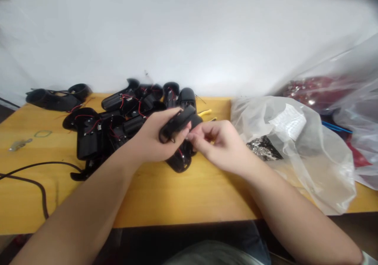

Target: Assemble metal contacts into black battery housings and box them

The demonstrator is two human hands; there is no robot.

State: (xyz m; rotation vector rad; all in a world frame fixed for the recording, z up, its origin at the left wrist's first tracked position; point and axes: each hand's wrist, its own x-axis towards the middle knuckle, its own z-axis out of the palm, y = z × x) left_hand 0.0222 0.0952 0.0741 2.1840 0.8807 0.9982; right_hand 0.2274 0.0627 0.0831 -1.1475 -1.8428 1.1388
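Observation:
My left hand (pixel 159 137) is wrapped round a black plastic housing (pixel 178 123), held tilted above the table. Close against the housing's right side, my right hand (pixel 218 143) is closed, thumb and forefinger pinched together. Whatever lies in that pinch is too small to make out. Behind and left of my hands is a pile of similar black plastic housings (pixel 88 145), several with thin red wires. One more black housing (pixel 179 160) lies just below my hands. The yellow handles of a tool (pixel 205 112) show behind my right hand; the rest of it is hidden.
On the right of the wooden table (pixel 177 202) lies a clear plastic bag (pixel 330 170) with a white label and small shiny parts (pixel 264 147). Another bag holds red items (pixel 319 91). A black cable (pixel 41 186), a green loop (pixel 43 133) and a small metal piece (pixel 20 144) lie left.

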